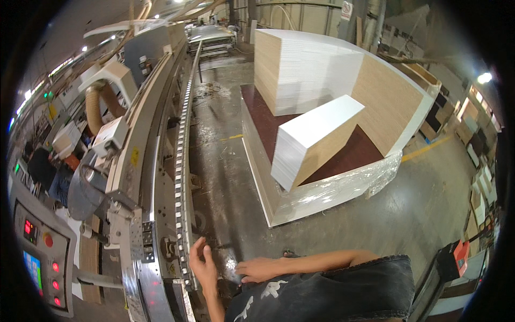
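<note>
My left hand (204, 264) is raised beside the edge of a long machine's roller track (181, 182), fingers apart and slightly bent, with nothing visible in it. Whether its fingertips touch the track I cannot tell. My right hand (255, 270) reaches across in front of my dark shirt (332, 292), a short way right of the left hand. Its fingers are loosely stretched and hold nothing that shows. Ahead of me, stacks of white-faced panels (306, 59) with wood-coloured edges stand on a dark red board (257, 104). A smaller panel stack (316, 137) sits at the near corner.
At lower left is a control panel (45, 257) with lit red buttons and a screen. The machine carries a beige hose (95, 107) and a metal beam (140, 145). Plastic film (354, 182) wraps the pallet's base. Boards (480, 188) lean at far right; dust lies on the floor (214, 94).
</note>
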Demonstrator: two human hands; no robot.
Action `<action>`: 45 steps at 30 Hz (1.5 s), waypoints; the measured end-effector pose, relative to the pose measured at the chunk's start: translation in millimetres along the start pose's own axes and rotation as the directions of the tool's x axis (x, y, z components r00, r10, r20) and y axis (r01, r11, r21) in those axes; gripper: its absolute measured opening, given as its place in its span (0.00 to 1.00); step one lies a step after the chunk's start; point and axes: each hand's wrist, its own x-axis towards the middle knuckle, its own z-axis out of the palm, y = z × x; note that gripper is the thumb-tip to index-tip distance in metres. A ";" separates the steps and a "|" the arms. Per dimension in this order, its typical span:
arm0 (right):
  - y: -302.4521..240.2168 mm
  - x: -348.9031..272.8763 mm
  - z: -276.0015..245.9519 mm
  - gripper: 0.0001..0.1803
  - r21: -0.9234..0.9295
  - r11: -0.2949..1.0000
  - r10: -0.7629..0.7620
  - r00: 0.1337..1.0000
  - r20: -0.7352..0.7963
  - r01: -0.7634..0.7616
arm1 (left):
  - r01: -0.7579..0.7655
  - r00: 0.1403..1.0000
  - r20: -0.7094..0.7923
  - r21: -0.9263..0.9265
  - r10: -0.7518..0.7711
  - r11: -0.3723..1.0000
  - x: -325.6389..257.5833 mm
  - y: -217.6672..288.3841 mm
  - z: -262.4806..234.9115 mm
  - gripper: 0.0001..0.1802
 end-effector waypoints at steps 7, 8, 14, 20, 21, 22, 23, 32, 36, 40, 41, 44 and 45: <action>64.5 -101.3 -44.3 0.27 0.016 0.992 0.128 0.954 -0.270 -0.129 | -0.237 0.890 0.393 -0.032 0.231 0.971 61.1 119.9 200.4 0.21; 72.7 -116.6 -57.6 0.28 0.038 0.981 0.194 0.949 -0.248 -0.190 | -0.246 0.873 0.428 -0.026 0.233 0.969 70.1 132.4 231.6 0.24; 117.7 -217.6 -91.9 0.29 0.106 0.925 0.374 0.821 -0.432 -0.366 | -0.398 0.854 0.450 0.240 0.262 0.885 97.9 194.1 349.9 0.31; 84.8 -257.8 -92.1 0.28 0.385 0.902 0.350 0.854 -0.384 -0.197 | -0.231 0.933 0.330 0.238 0.145 0.943 140.4 180.8 353.8 0.27; 93.6 -254.7 -84.1 0.28 0.383 0.919 0.253 0.881 -0.400 -0.090 | -0.052 0.945 0.328 0.166 -0.006 0.985 147.8 184.4 353.9 0.28; 99.1 -256.6 -88.7 0.28 0.362 0.925 0.280 0.848 -0.451 -0.113 | 0.129 0.928 0.341 0.083 -0.150 0.988 155.4 193.3 361.0 0.28; 103.1 -257.4 -94.0 0.28 0.340 0.931 0.299 0.815 -0.497 -0.134 | 0.215 0.923 0.312 0.067 -0.225 0.974 160.8 202.8 368.8 0.27; 120.2 -240.3 -133.9 0.27 0.632 0.775 0.484 0.661 -0.573 -0.019 | 0.353 0.857 0.383 0.054 -0.346 0.934 130.1 189.5 277.3 0.14; 127.8 -226.8 -145.7 0.28 0.839 0.432 0.553 0.638 -0.537 0.332 | 0.430 0.894 0.188 -0.098 -0.407 0.898 64.2 169.0 151.8 0.12; 91.8 -186.1 -170.8 0.25 0.811 0.123 0.569 0.629 -0.530 0.572 | 0.412 0.902 -0.017 -0.262 -0.431 0.873 -24.9 143.4 17.9 0.13; 81.8 -170.2 -171.4 0.24 0.802 0.068 0.537 0.656 -0.531 0.594 | 0.411 0.884 -0.059 -0.375 -0.464 0.831 -55.7 116.6 -18.1 0.13; 50.1 -121.4 -156.6 0.15 0.838 0.002 0.490 0.730 -0.476 0.545 | 0.429 0.836 -0.181 -0.372 -0.518 0.823 -135.8 76.2 -95.8 0.13; 44.2 -101.1 -143.1 0.14 0.885 0.002 0.477 0.777 -0.411 0.466 | 0.455 0.781 -0.232 -0.424 -0.580 0.783 -168.8 66.0 -114.6 0.14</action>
